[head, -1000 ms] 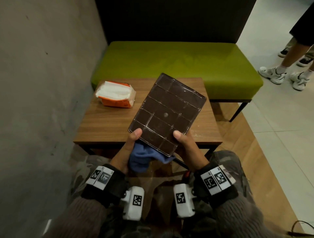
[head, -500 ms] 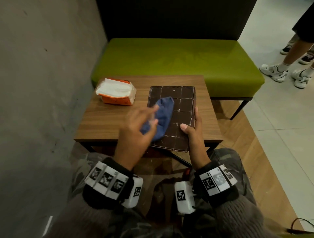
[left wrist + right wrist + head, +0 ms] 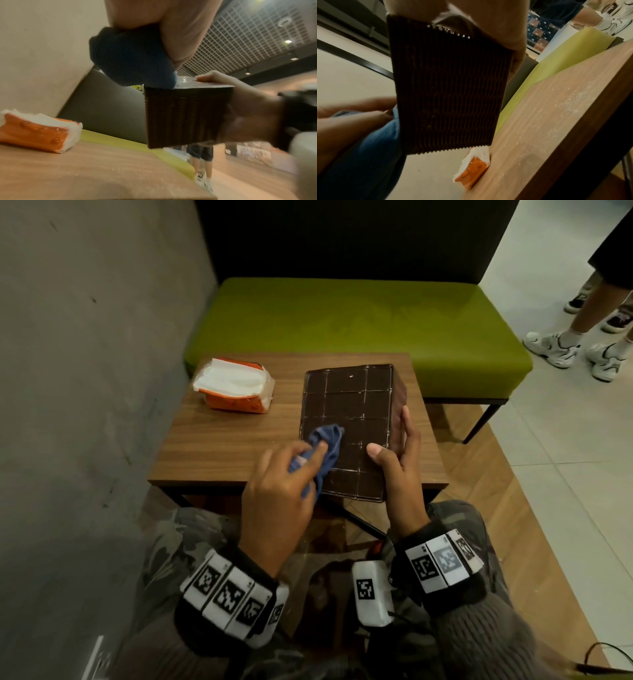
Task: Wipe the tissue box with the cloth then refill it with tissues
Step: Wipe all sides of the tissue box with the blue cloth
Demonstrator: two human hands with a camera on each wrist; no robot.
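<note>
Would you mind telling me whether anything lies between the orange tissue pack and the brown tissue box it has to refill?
Nothing visible does. The tissue pack lies left of the tissue box with bare table between them. The left hand presses the cloth on the box's upturned face; the right hand grips its side.
</note>
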